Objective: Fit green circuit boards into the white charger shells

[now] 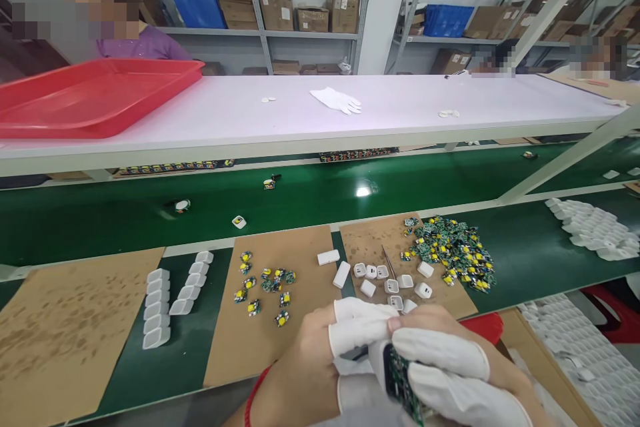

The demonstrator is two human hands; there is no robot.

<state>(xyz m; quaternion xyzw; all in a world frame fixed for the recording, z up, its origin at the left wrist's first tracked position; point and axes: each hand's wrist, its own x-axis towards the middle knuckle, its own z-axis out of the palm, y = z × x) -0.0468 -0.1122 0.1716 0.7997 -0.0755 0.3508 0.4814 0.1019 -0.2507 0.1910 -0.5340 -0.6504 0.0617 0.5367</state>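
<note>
One circuit board (400, 373) points down-right, its long axis seemingly slanting.

Fingers sheathed in white, a worker's left hand (340, 345) and right hand (453, 361) hold a white casing (379, 361) with a green circuit board (406, 383) at its opening. On the worktop (525, 257), a heap of boards (456, 248) lies near small white cases (391, 286). Beyond, a red tray (100, 97) and a white glove (334, 99) rest on a raised shelf (400, 101) before a person in purple (150, 45).
</note>
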